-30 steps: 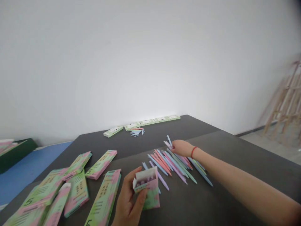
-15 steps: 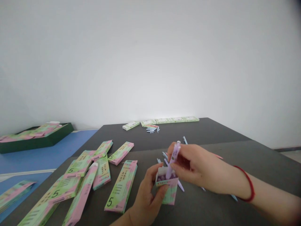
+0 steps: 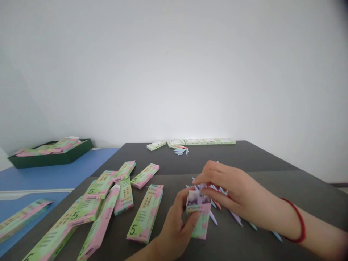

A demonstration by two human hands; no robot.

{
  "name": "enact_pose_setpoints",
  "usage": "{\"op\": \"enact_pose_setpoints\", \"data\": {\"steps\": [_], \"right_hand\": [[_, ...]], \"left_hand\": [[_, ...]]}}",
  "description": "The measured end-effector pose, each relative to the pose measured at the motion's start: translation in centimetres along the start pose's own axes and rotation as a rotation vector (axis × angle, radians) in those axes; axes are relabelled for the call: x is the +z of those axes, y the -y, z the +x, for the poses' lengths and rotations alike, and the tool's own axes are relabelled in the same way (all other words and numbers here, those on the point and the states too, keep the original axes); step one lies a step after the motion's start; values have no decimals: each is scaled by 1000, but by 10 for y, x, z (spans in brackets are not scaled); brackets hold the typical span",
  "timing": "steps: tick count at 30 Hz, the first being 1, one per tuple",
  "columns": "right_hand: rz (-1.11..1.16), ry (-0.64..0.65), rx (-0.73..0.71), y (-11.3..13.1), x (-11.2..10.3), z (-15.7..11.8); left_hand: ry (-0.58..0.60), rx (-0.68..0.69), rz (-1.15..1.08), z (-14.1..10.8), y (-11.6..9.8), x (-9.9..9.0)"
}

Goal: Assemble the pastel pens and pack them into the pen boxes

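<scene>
Holding open box (image 3: 199,222) and pale purple pen (image 3: 201,194) together, near edge of dark table (image 3: 244,156)

The open box is gripped between the thumb and fingers of the left hand (image 3: 175,228), with its mouth turned up and purple pen ends seen inside. The pale purple pen is pinched narrowly by the thumb and fingers of the right hand (image 3: 224,183), its lower part within the box mouth. A red bracelet (image 3: 300,223) is worn on the right wrist.

Behind and beneath the right hand, loose pens (image 3: 213,218) are spread on the table; much of the pile is blocked from view by that hand and the open box, so its full extent cannot be told. To the left of the left hand, a single closed box (image 3: 146,214) is laid flat, and a smaller-looking one (image 3: 145,175) is set beyond it. Further left, a heap of closed boxes (image 3: 95,203) is crowded together, some overlapping.

At the far side, a row of pale boxes (image 3: 201,141) is lined up by the wall (image 3: 174,72), with an angled pale box (image 3: 156,145) left of it and a small group of pens (image 3: 179,150) in front. On the blue surface (image 3: 108,154), a green tray (image 3: 54,159) is filled with boxes, and another box (image 3: 24,217) is placed nearer.
</scene>
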State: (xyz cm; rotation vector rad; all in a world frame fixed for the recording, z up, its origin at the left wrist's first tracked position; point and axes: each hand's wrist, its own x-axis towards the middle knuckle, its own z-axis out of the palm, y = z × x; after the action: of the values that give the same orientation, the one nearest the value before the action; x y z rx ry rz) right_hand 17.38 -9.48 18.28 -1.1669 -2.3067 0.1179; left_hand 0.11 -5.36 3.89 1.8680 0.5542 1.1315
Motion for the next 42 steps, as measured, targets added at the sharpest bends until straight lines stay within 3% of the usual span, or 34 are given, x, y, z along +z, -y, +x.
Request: {"op": "enact_pose_setpoints", "data": {"steps": [4,8,11,14,18,23,29,33,39,42], "right_hand": [[-87,16,-58,-4,7,0],[-134,-28,-15,-6,8,-3],[-149,12,-11,-3,7,-5],[-127,31,5,0,5,-5],[-84,46,95,1,2,-4],[1,106,76,-5,-3,-3],[88,243,63,-15,-8,-3],[29,210,109,-15,-3,-4],[-146,185,-112,-14,21,-5],[-203,154,-132,-16,26,-8]], "left_hand": [[-37,-21,-27,2,1,-1],[9,-28,-123,2,0,0],[-21,7,-154,2,-3,2],[-60,80,-82,5,-8,-1],[49,148,128,14,-17,-12],[100,104,319,20,-27,-20],[114,78,385,20,-28,-19],[76,84,377,19,-25,-18],[56,52,359,19,-25,-18],[69,7,329,21,-26,-20]]}}
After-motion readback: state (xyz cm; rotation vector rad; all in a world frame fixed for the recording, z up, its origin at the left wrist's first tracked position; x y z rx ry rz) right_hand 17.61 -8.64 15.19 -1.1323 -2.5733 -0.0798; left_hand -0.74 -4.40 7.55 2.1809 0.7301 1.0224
